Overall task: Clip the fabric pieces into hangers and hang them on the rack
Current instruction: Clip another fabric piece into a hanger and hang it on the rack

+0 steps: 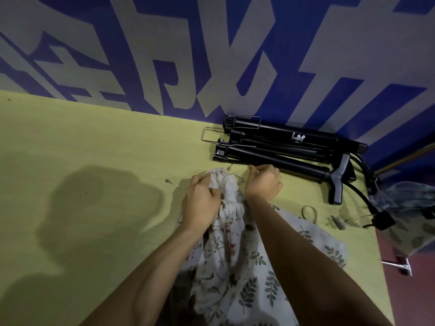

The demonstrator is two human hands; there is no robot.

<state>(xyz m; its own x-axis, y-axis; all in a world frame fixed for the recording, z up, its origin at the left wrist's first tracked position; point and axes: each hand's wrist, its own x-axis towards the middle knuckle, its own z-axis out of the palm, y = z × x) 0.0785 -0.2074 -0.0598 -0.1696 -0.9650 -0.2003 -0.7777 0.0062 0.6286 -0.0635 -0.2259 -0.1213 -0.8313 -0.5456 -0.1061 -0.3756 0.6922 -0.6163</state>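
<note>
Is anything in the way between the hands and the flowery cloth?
No. The left hand already grips the gathered top of the printed cloth, and the right hand pinches at its upper edge. No rack shows here, so that path cannot be judged.

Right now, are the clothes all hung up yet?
Not yet. Nothing looks hung, and no rack shows. The left hand and right hand grip the printed fabric gathered on the table. The leaf-print fabric still waits, beside the black hangers.
</note>
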